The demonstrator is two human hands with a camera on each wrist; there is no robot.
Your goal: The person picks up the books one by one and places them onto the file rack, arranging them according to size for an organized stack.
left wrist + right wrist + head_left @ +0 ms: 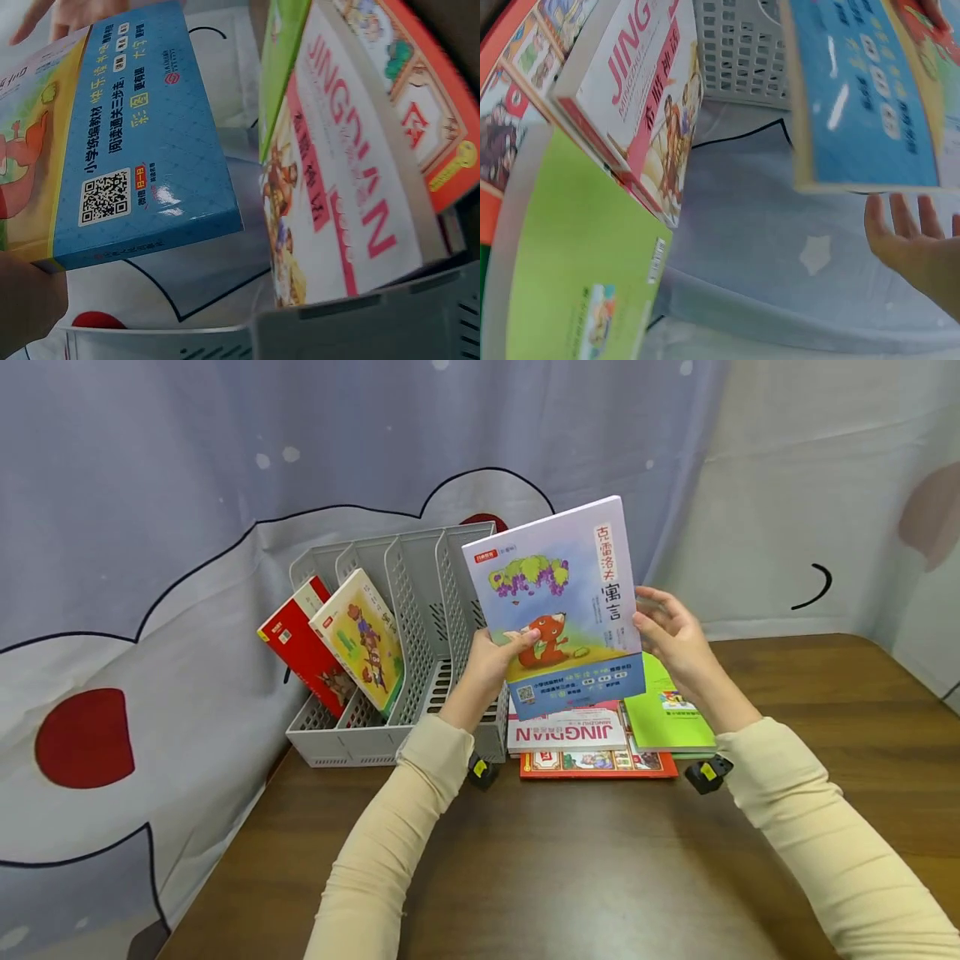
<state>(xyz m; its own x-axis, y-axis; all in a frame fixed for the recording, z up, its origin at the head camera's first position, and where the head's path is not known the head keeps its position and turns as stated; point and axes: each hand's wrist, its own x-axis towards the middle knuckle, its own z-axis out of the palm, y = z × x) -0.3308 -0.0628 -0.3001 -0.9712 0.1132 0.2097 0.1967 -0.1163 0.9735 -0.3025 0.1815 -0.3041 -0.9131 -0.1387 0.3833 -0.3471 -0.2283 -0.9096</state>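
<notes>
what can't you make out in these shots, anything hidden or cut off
- Head view: the fox book, held up by the left hand, hides most of the right hand's fingers and the far ends of the stacked books.
- Head view: the lower parts of the red book and yellow book sit behind the grey rack's walls.
- Left wrist view: the frame edge crops the left hand to a sliver.
- Right wrist view: the fox book's print is blurred.

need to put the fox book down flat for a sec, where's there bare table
Bare wood lies along the near table edge, between the two sleeves and in front of the book stack, and on the right past the green book. It is crowded at the back left: the grey file rack and the stack sit close together.
</notes>
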